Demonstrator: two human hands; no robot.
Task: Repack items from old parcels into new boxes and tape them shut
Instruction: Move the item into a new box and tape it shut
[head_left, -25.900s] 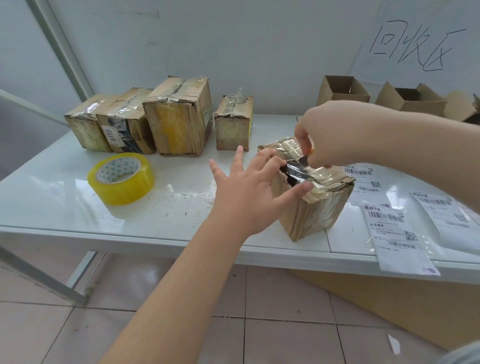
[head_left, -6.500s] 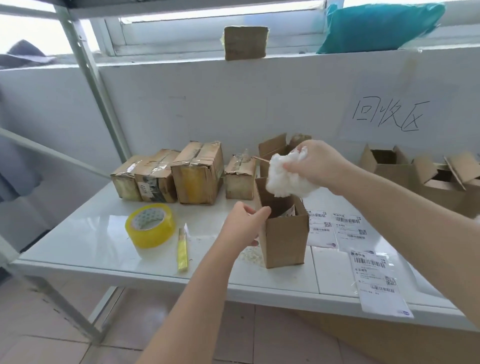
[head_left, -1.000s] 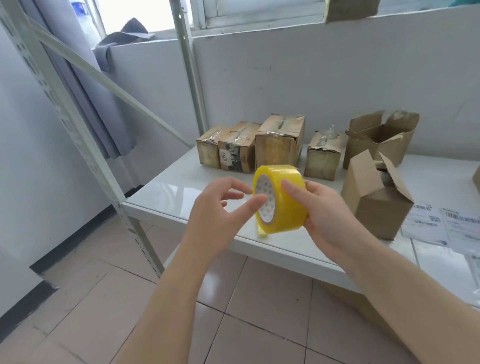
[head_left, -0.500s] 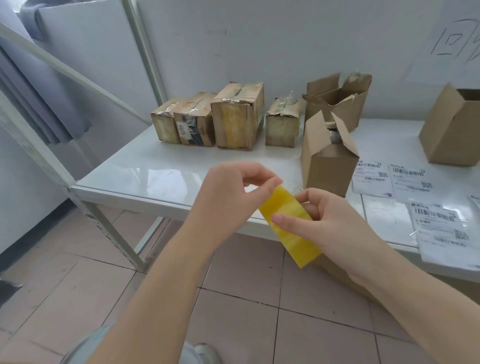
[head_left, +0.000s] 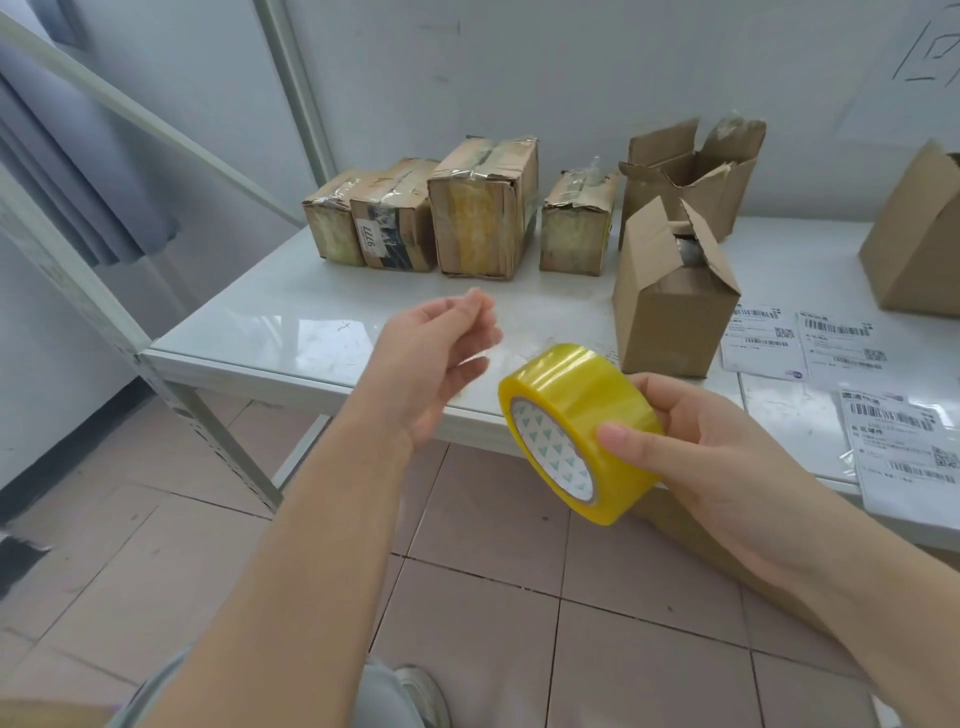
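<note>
Right hand (head_left: 717, 457) grips round yellow plastic tape roll (head_left: 582, 426) across its width, just in front of half-open brown cardboard box (head_left: 670, 312). Left hand (head_left: 436, 358) curled, thumb meeting forefinger; whether it holds tape end unclear. Roll likely light, stiff, slick; film sticky, so pinch free end.

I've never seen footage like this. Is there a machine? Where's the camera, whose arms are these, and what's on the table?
No machine: these are a person's two bare hands, filmed by one camera worn on the head, looking forward and down. The right hand grips a yellow tape roll. The left hand is beside it, fingertips together; whether they pinch the tape's loose end I cannot tell. On the white table stand four taped old parcels in a row, an open box behind a new box whose flaps are not yet shut, and printed shipping labels.
</note>
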